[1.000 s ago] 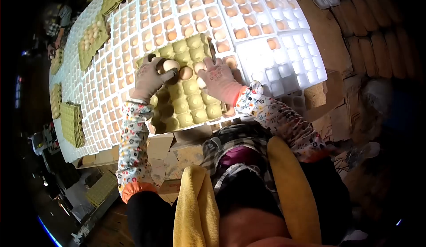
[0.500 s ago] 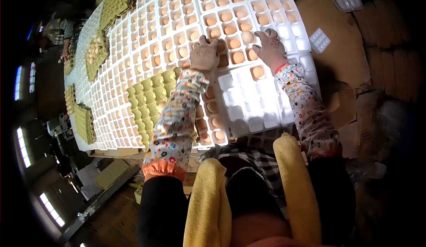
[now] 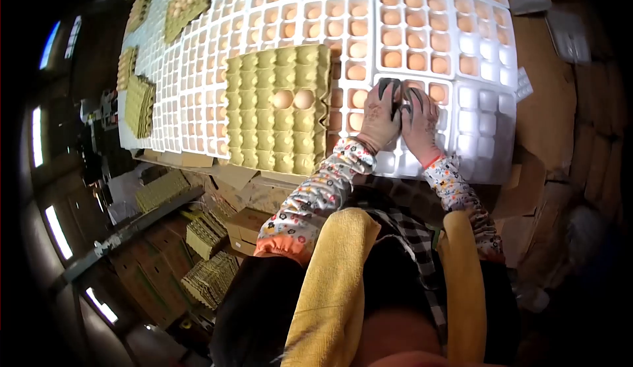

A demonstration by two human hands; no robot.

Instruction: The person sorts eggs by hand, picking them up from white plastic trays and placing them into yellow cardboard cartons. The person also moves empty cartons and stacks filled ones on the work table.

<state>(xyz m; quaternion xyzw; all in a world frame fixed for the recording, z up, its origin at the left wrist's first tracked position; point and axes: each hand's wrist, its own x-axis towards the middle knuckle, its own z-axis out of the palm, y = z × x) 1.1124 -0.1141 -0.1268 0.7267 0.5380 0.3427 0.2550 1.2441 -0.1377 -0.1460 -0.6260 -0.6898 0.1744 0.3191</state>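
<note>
Over the top row of a mostly unfilled white tray (image 3: 443,133), my left hand (image 3: 381,115) and my right hand (image 3: 419,124) are side by side, almost touching. Both are gloved, with dark fingertips bent down into the cells; whatever they grip is hidden. One brown egg (image 3: 438,94) sits in the same tray, just right of my right hand. To the left, a stack of green pulp trays (image 3: 264,126) bears two eggs (image 3: 293,99) on top.
White trays of brown eggs (image 3: 414,19) spread across the table beyond and to the left. At the right is a white tray with bare cells (image 3: 486,128). More pulp trays (image 3: 140,106) stand at the far left; cardboard boxes (image 3: 245,228) lie below the table edge.
My hands have come together and moved nearer, from the filled cells to the near tray. The view has shifted, so the table's left part with the pulp stack shows more fully.
</note>
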